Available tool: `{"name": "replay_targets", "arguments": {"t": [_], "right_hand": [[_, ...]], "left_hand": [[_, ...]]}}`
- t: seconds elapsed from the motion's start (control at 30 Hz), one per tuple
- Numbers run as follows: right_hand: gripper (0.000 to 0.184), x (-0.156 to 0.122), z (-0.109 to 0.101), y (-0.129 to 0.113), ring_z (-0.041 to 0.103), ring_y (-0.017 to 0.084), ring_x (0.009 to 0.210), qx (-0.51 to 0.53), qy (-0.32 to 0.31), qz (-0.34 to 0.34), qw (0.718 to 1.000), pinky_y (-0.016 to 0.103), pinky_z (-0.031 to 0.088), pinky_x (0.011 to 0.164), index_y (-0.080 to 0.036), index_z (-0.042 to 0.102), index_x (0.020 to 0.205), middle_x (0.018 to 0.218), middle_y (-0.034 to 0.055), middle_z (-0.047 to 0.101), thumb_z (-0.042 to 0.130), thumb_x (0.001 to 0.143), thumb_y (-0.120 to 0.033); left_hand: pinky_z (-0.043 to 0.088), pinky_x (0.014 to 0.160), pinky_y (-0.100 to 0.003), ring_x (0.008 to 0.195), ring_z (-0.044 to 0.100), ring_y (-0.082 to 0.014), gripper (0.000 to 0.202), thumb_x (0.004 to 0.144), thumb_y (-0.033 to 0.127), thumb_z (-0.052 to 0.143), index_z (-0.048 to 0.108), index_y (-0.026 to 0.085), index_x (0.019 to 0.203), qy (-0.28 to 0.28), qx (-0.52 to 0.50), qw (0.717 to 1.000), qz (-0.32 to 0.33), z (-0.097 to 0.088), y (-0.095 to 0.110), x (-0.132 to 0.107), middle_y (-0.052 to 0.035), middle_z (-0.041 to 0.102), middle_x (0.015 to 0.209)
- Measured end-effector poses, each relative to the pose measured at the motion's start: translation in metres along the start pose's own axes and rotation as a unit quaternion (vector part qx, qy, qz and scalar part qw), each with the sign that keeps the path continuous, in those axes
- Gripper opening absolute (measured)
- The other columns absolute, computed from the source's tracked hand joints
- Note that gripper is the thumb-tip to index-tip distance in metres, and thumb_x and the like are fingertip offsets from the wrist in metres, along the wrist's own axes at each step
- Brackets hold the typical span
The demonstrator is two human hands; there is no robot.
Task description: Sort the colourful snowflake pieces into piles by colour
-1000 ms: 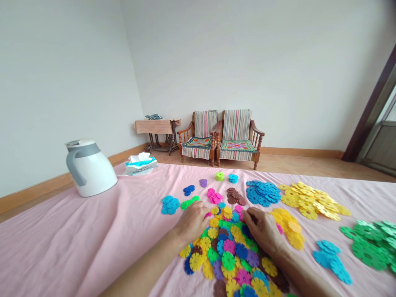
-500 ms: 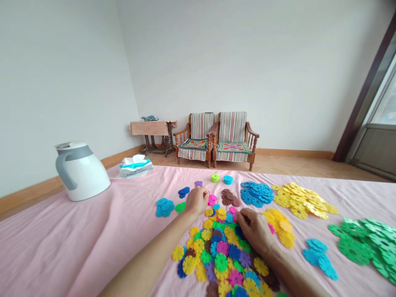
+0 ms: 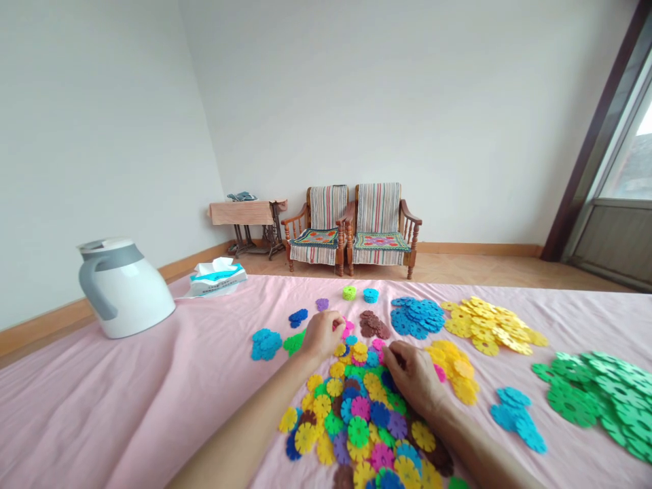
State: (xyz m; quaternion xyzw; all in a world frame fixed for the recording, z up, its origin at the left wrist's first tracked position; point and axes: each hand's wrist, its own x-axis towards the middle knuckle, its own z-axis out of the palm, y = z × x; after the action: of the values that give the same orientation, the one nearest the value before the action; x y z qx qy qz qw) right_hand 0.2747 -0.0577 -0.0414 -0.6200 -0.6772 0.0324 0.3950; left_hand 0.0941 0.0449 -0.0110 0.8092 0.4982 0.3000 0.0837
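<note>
A mixed heap of notched plastic discs (image 3: 359, 431) in many colours spreads across the pink cloth in front of me. Over the heap's far left edge is my left hand (image 3: 324, 334), its fingers curled closed beside a small group of pink discs (image 3: 348, 327). My right hand (image 3: 413, 372) rests at the heap's right side with thumb and fingers closed, near a pink disc (image 3: 378, 345). What either hand holds, if anything, is hidden by the fingers. Between the hands and the far edge lie brown discs (image 3: 374, 324).
Sorted by colour, blue discs (image 3: 418, 318), yellow discs (image 3: 489, 324) and green discs (image 3: 604, 397) lie rightward. Light-blue discs (image 3: 265, 344) sit left. A white jug (image 3: 133, 295) and tissue box (image 3: 216, 277) stand far left. Two wooden armchairs (image 3: 382, 241) are beyond the cloth.
The whole view has shifted slightly, so things appear a little farther left. Both hands keep nearly the same places over the heap, fingers still closed.
</note>
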Motion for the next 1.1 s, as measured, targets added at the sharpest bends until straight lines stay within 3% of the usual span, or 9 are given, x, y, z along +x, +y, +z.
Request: {"name": "replay_targets", "arguments": {"t": [0.17,0.37,0.63,0.83,1.1], "right_hand": [[0.04,-0.001,0.002,0.002,0.045,0.011,0.048,0.004,0.007,-0.008,1.0,0.023,0.029,0.049,-0.02,0.04,0.054,0.051,-0.0019,0.05,0.037,0.088,-0.039],[0.039,-0.001,0.002,0.003,0.044,0.011,0.05,0.01,-0.005,0.0,1.0,0.023,0.029,0.05,-0.02,0.037,0.054,0.052,-0.0023,0.048,0.038,0.089,-0.039],[0.039,0.0,0.001,0.002,0.045,0.011,0.049,0.017,-0.011,0.002,1.0,0.024,0.029,0.05,-0.021,0.037,0.055,0.052,-0.0022,0.048,0.037,0.088,-0.039],[0.038,0.0,0.002,0.003,0.045,0.011,0.049,0.007,-0.009,-0.003,1.0,0.023,0.029,0.05,-0.021,0.038,0.054,0.051,-0.0023,0.049,0.038,0.088,-0.038],[0.039,0.0,0.003,0.004,0.045,0.011,0.05,-0.001,-0.01,-0.001,1.0,0.023,0.03,0.05,-0.021,0.038,0.055,0.052,-0.0026,0.048,0.037,0.088,-0.04]], "left_hand": [[0.043,0.07,-0.024,0.076,0.059,-0.0166,0.008,0.071,0.019,0.063,0.07,0.019,0.073,-0.057,-0.006,0.996,0.062,0.002,0.014,-0.02,-0.0023,0.066,0.077],[0.043,0.075,-0.029,0.082,0.058,-0.0205,0.012,0.075,0.019,0.058,0.07,0.018,0.075,-0.099,0.061,0.989,0.091,0.002,0.02,-0.022,-0.0058,0.064,0.077],[0.043,0.075,-0.031,0.082,0.059,-0.0222,0.012,0.074,0.026,0.061,0.069,0.017,0.074,-0.102,0.08,0.988,0.086,0.005,0.024,-0.016,-0.0075,0.066,0.077],[0.042,0.074,-0.03,0.079,0.059,-0.0207,0.019,0.078,0.018,0.049,0.066,0.015,0.07,-0.075,0.075,0.992,0.074,0.009,0.027,-0.017,-0.0087,0.066,0.074],[0.038,0.058,-0.021,0.062,0.059,-0.0138,0.018,0.075,0.015,0.05,0.064,0.016,0.066,-0.022,-0.005,1.0,0.003,-0.002,0.007,-0.015,-0.0025,0.066,0.065]]}}
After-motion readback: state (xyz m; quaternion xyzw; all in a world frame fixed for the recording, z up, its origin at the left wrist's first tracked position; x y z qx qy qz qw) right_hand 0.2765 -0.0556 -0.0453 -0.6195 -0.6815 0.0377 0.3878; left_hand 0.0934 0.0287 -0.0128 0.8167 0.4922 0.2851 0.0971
